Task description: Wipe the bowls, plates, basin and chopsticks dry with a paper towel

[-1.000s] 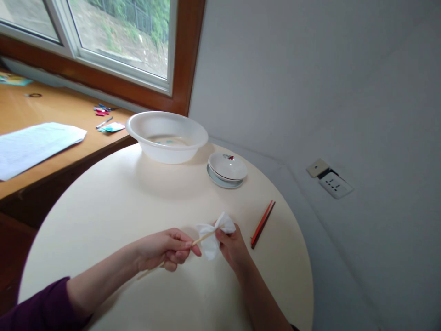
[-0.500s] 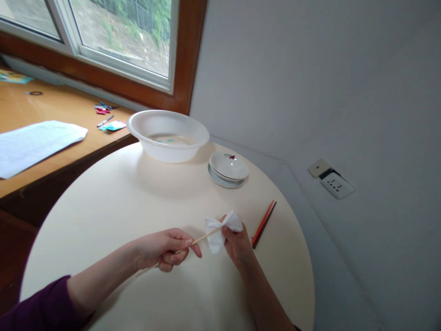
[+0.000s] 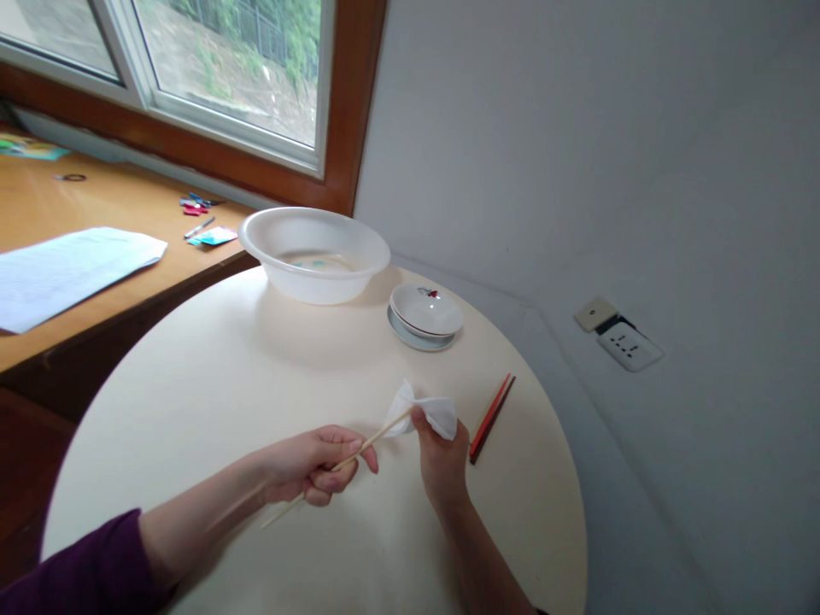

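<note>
Head view: left grip (image 3: 320,465) pinches wooden stick (image 3: 384,430), right grip (image 3: 442,465) pinches tissue (image 3: 436,412); red chopsticks (image 3: 490,417) just beside, basin (image 3: 307,288) beyond.

Wooden chopstick (image 3: 346,461); soft paper tissue (image 3: 430,412); glossy table (image 3: 211,376).

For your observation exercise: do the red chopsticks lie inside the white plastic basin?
No, the red chopsticks lie flat on the round cream table.

Thin wooden stick (image 3: 339,465) angled up-right, far tip wrapped in crumpled white tissue (image 3: 430,413).
</note>
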`<state>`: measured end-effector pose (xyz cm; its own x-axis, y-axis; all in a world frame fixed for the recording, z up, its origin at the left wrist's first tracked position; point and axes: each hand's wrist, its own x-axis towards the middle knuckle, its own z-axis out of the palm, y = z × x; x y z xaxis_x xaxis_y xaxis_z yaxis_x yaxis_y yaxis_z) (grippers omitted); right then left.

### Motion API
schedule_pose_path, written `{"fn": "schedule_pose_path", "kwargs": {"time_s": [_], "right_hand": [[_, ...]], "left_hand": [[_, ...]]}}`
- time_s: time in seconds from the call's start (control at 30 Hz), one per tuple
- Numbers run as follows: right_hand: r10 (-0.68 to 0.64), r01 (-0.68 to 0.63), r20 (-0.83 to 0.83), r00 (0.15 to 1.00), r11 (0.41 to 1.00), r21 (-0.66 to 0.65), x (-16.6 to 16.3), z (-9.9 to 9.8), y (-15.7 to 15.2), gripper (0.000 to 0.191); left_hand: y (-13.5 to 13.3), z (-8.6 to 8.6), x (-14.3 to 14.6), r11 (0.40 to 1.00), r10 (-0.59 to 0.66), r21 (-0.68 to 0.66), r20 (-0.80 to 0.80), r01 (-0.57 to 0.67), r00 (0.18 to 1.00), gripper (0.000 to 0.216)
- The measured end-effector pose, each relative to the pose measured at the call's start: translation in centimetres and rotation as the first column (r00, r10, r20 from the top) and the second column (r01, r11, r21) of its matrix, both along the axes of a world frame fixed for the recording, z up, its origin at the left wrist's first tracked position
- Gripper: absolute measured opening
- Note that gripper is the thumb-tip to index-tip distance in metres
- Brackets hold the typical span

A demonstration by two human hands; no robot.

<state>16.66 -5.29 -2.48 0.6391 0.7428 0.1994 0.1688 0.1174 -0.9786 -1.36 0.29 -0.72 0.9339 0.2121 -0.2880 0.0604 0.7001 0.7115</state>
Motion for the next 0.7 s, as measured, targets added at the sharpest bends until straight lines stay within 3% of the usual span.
{"fn": "schedule_pose_path", "kwargs": {"time_s": [0.2,0.43,0.7], "right_hand": [[0.014,-0.015,0.02,1.0,0.999,0.03,0.5,-0.3,0.0,0.03],[-0.037,0.054,-0.169,0.985,0.994,0.097,1.5,-1.1,0.6,0.031],[0.084,-0.084,0.049,0.995,0.996,-0.013,0.4,0.4,-0.2,0.025]], "left_hand": [[0.0,0.3,0.0,0.998,0.051,0.033,-0.017,-0.051,0.999,0.026],[0.3,0.2,0.0,0.997,0.061,0.057,-0.056,-0.057,0.997,0.027],[0.3,-0.1,0.0,0.996,0.053,0.078,-0.056,-0.049,0.997,0.027]]}}
